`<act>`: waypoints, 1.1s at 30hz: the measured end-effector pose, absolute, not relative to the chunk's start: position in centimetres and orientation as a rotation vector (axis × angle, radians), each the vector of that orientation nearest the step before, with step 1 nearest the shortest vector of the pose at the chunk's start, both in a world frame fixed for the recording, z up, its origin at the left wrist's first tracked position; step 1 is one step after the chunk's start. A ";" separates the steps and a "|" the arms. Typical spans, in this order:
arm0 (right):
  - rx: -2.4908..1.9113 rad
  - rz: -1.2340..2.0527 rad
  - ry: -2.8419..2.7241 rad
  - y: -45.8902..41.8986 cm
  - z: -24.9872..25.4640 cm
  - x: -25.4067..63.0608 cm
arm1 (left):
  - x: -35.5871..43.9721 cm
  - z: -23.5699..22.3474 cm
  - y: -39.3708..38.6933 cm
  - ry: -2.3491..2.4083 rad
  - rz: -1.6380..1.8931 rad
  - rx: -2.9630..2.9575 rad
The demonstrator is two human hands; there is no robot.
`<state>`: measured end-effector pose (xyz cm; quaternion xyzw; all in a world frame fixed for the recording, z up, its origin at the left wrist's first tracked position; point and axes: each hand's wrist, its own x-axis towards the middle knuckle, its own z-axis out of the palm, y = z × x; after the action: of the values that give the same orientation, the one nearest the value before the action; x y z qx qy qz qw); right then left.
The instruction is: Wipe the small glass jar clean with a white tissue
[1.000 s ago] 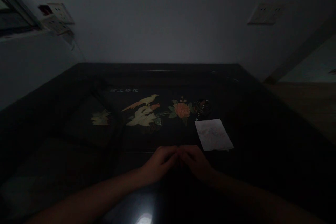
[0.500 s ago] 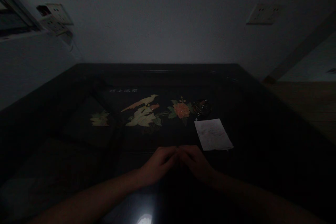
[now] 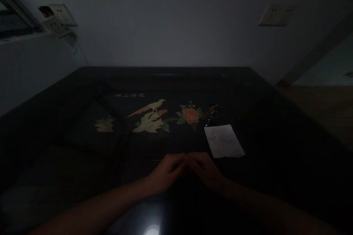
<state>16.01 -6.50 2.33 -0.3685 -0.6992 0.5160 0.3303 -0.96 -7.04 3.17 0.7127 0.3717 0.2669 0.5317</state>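
The scene is very dark. My left hand (image 3: pixel 167 172) and my right hand (image 3: pixel 205 170) rest together on a glossy black table (image 3: pixel 275 125), fingertips meeting near the middle front. Both have their fingers curled and pressed together; anything between them is hidden in the dark. A white sheet of paper (image 3: pixel 224 140) lies flat just beyond and to the right of my right hand. Behind the paper sits a small dark round glass object (image 3: pixel 211 112).
The tabletop carries an inlaid picture of a bird (image 3: pixel 150 115) and an orange flower (image 3: pixel 190 115). A pale wall stands behind, with a socket plate (image 3: pixel 277 14) at the right and sockets (image 3: pixel 57 18) at the left.
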 end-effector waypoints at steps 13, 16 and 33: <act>-0.953 1.371 -1.807 -6.6 2.4 16.0 | -0.8 3.6 -7.1 0.891 0.646 1.696; -0.948 1.366 -1.808 -6.6 2.2 16.0 | -0.9 3.6 -7.1 0.889 0.647 1.699; -0.974 1.349 -1.827 -6.6 2.5 16.0 | -0.9 3.2 -7.1 0.902 0.644 1.710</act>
<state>16.01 -6.60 2.48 -0.3722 -0.6983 0.5154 0.3290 -0.91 -7.10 3.20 0.7147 0.3769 0.2691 0.5242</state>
